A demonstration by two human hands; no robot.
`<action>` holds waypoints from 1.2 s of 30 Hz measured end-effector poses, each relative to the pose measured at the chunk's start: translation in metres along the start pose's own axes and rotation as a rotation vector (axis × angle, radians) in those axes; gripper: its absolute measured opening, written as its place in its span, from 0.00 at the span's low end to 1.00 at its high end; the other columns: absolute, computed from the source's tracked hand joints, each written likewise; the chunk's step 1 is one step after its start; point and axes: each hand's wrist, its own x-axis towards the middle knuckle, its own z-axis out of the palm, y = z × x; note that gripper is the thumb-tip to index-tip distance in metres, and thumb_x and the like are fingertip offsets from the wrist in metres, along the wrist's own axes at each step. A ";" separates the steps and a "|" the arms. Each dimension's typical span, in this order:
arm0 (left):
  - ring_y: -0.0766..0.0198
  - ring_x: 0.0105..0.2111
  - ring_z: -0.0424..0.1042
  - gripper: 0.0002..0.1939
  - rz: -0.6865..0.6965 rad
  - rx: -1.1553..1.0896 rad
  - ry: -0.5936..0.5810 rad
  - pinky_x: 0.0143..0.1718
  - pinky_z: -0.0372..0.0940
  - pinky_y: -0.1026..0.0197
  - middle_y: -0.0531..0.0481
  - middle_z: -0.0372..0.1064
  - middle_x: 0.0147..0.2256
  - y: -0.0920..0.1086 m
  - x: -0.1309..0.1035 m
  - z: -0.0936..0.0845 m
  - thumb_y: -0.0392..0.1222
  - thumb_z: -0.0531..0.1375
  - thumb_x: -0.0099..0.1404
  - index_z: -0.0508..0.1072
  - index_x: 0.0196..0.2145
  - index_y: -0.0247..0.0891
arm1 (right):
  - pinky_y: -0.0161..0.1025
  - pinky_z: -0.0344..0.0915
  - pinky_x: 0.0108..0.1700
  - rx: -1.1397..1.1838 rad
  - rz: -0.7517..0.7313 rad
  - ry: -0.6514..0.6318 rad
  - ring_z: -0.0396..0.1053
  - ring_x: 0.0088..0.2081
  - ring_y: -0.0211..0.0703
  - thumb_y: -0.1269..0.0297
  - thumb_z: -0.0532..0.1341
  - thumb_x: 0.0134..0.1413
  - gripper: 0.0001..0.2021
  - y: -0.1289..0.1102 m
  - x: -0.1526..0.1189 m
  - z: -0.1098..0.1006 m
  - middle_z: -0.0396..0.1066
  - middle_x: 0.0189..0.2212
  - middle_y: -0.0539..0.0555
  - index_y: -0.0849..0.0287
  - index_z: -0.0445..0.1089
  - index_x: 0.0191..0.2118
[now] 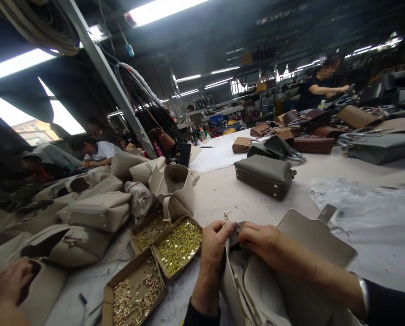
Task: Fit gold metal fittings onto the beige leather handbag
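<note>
A grey-beige handbag [267,285] lies in front of me, its flap [311,240] spread out to the right. My left hand [214,242] pinches the bag's upper edge between thumb and fingers. Close beside it, my right hand [260,240] grips the same edge, fingers closed on the material. Just beyond the fingertips a small gold metal fitting [227,214] shows; whether it is attached to the bag I cannot tell. To the left of my hands stand cardboard trays of small metal parts, one of bright gold pieces [180,246], another of copper-coloured ones [131,294].
Beige handbags [94,210] are heaped at the left, where another person's hand [8,290] reaches into one. A dark olive bag [264,175] lies across the table. Brown and green bags [311,145] pile up farther back, near a co-worker [320,88]. Plastic sheeting [362,203] covers the right side.
</note>
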 end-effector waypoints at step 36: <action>0.64 0.27 0.65 0.15 -0.024 -0.070 -0.048 0.32 0.59 0.63 0.51 0.71 0.23 0.012 -0.014 0.013 0.50 0.68 0.51 0.80 0.25 0.33 | 0.34 0.67 0.35 0.126 0.127 0.215 0.70 0.34 0.40 0.71 0.65 0.63 0.09 0.010 0.002 -0.001 0.70 0.32 0.50 0.51 0.81 0.36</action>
